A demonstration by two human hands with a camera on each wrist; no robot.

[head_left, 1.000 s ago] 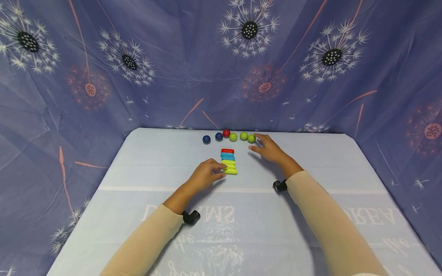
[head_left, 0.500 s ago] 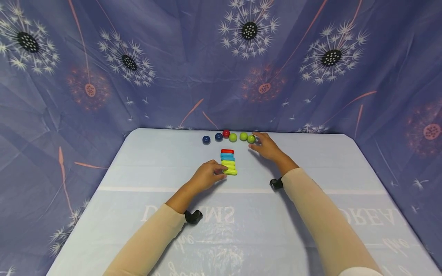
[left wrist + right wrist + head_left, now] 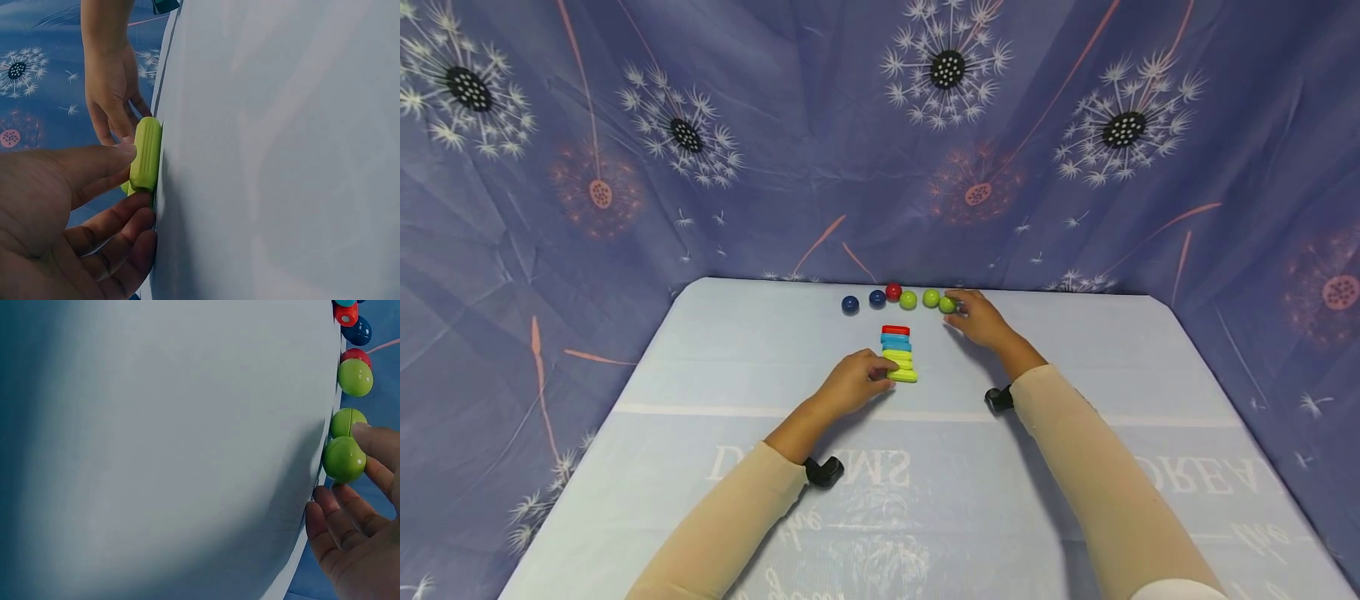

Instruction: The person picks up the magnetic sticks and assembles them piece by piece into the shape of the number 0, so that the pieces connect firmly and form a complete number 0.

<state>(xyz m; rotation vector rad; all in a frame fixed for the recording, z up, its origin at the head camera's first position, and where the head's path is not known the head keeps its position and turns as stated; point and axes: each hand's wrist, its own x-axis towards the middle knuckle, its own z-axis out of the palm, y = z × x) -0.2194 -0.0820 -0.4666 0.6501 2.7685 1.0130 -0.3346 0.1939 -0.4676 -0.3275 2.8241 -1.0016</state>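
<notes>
My left hand (image 3: 850,382) is at the front of a short row of small coloured bars. Its thumb and index finger pinch the end of the nearest yellow-green bar (image 3: 147,153), which has a ribbed side. Behind it lie other yellow bars (image 3: 897,356), blue bars (image 3: 895,338) and a red bar (image 3: 896,330). My right hand (image 3: 983,321) is at the right end of a line of glossy balls. Thumb and index finger hold a green ball (image 3: 344,459), its other fingers spread below. A second green ball (image 3: 348,422) touches it.
Further left along the back are another green ball (image 3: 907,300), a red ball (image 3: 892,292) and dark blue balls (image 3: 877,298). A white cloth-covered table (image 3: 760,350) ends just behind them, against a purple dandelion-print curtain (image 3: 790,167).
My right hand's fingers have closed in slightly around the end green ball. The left hand has shifted very slightly right along the yellow-green bar. The bars and balls stay in place.
</notes>
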